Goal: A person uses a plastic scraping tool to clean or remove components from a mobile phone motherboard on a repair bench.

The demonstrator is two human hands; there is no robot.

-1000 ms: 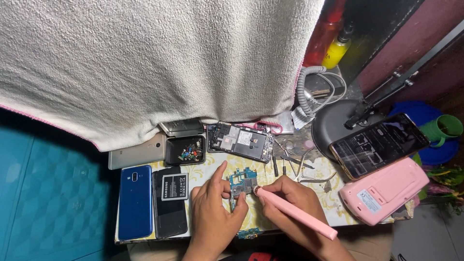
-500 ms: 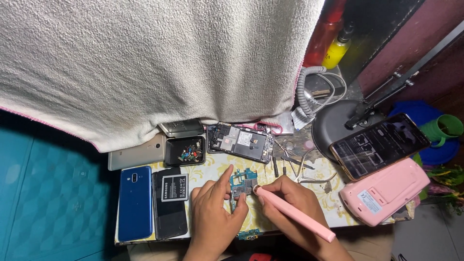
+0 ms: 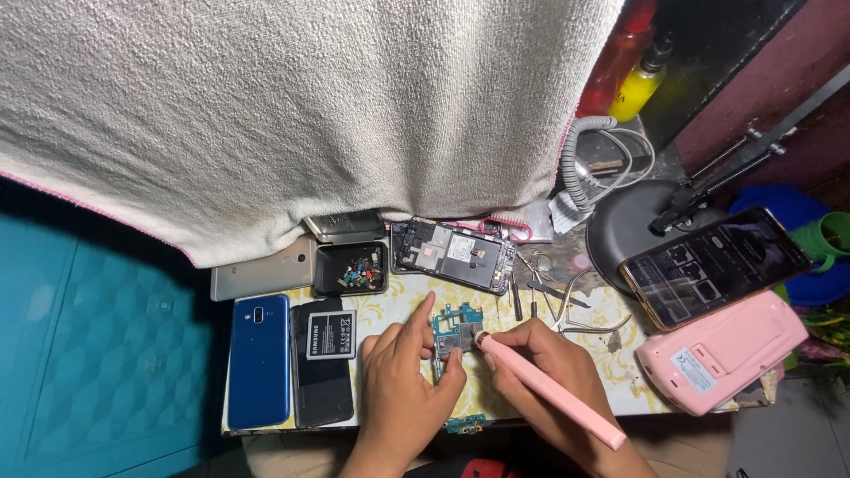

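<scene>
Left hand (image 3: 403, 389) pins the small green circuit board (image 3: 457, 331) flat on the patterned mat (image 3: 611, 319), fingers curled, index raised. Right hand (image 3: 540, 372) is closed in a pen grip round the pink tool (image 3: 549, 389), tip on the board's near right corner. Best to keep the board pressed down and the tip light and steady. Black battery with white label (image 3: 330, 335) lies to the left on a dark phone; pink case with white sticker (image 3: 722, 352) at the right.
</scene>
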